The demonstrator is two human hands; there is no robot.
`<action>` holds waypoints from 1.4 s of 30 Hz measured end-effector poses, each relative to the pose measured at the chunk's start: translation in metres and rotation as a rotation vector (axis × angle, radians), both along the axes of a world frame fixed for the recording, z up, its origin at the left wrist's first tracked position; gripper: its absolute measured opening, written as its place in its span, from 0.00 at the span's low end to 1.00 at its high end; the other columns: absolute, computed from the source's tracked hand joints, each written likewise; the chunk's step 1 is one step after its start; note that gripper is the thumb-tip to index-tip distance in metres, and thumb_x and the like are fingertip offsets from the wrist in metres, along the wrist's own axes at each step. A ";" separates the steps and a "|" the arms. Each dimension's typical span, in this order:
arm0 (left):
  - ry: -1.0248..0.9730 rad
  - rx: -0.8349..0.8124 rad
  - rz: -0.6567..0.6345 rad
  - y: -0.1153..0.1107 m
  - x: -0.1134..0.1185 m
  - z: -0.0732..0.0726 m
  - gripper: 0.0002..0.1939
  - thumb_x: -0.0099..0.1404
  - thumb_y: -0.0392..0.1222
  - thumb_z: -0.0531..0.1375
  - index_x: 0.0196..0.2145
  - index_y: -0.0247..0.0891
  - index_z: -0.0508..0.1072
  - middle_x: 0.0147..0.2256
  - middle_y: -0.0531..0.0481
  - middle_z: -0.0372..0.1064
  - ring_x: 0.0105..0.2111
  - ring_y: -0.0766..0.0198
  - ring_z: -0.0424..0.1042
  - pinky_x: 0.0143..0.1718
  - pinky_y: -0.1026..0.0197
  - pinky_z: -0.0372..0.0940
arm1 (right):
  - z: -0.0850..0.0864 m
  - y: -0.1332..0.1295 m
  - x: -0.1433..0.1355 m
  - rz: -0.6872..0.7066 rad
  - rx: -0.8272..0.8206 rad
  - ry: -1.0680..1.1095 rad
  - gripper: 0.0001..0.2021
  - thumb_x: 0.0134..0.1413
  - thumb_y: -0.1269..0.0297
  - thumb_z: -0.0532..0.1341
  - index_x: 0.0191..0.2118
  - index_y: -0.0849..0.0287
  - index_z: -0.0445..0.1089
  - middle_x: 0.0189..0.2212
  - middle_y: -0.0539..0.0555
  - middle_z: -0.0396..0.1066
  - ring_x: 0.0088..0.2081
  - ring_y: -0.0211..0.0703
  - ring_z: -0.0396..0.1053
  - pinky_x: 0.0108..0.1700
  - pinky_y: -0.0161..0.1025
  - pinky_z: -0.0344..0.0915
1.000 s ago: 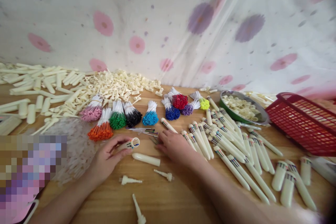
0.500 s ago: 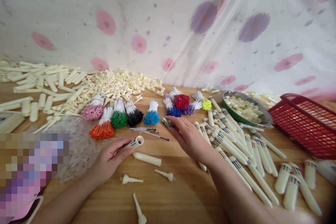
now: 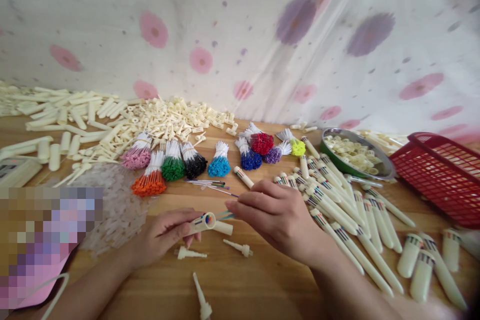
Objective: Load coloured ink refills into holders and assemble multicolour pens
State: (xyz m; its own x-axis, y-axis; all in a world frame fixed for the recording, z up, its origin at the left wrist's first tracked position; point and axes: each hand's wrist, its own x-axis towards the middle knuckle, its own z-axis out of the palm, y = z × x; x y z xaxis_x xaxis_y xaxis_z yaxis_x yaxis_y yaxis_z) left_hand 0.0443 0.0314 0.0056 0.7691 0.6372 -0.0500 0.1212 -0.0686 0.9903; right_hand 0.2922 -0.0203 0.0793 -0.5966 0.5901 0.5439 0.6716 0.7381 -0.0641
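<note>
My left hand (image 3: pixel 170 232) is closed around a short cream pen barrel (image 3: pixel 198 223), whose round open end faces right and shows blue and orange parts inside. My right hand (image 3: pixel 272 217) pinches what look like thin bluish tweezers (image 3: pixel 226 215), their tips close to that opening; whether they touch it I cannot tell. Behind the barrel lies a plain cream tube (image 3: pixel 224 227), partly hidden. Cream cone-shaped plastic pieces (image 3: pixel 191 253) rest on the table nearer to me. Several thin refills (image 3: pixel 210 183) lie loose beyond my hands, close to a multicolour pen (image 3: pixel 243 177).
Coloured refill bundles, such as a light blue one (image 3: pixel 219 160), stand across the middle. Cream parts (image 3: pixel 172 117) are heaped at the back left. On the right are assembled pens (image 3: pixel 333 200), a metal bowl (image 3: pixel 386 172) and a red basket (image 3: pixel 431 180). A phone-like device (image 3: pixel 48 290) lies left.
My right hand has come down and toward me from near the blue refills to the barrel's mouth. My left hand has shifted slightly right and down with the barrel.
</note>
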 end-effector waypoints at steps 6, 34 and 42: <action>0.001 -0.103 -0.034 -0.001 0.001 0.001 0.22 0.60 0.57 0.54 0.36 0.35 0.74 0.26 0.51 0.68 0.23 0.68 0.64 0.25 0.67 0.62 | -0.001 -0.004 -0.004 0.000 0.015 -0.015 0.12 0.61 0.71 0.51 0.45 0.64 0.70 0.36 0.53 0.74 0.35 0.40 0.63 0.33 0.37 0.62; 0.026 -0.175 -0.044 -0.006 0.002 0.002 0.26 0.59 0.59 0.53 0.42 0.35 0.74 0.25 0.49 0.70 0.22 0.68 0.63 0.23 0.67 0.60 | 0.004 -0.008 -0.009 0.026 0.045 -0.076 0.14 0.64 0.70 0.48 0.42 0.64 0.71 0.31 0.51 0.74 0.32 0.39 0.63 0.28 0.37 0.58; 0.019 -0.178 -0.121 -0.007 0.006 0.008 0.28 0.60 0.62 0.50 0.34 0.33 0.75 0.19 0.50 0.67 0.18 0.68 0.60 0.20 0.67 0.58 | 0.004 -0.011 -0.014 0.028 0.061 -0.081 0.10 0.61 0.70 0.52 0.41 0.63 0.71 0.29 0.51 0.73 0.31 0.38 0.64 0.28 0.37 0.58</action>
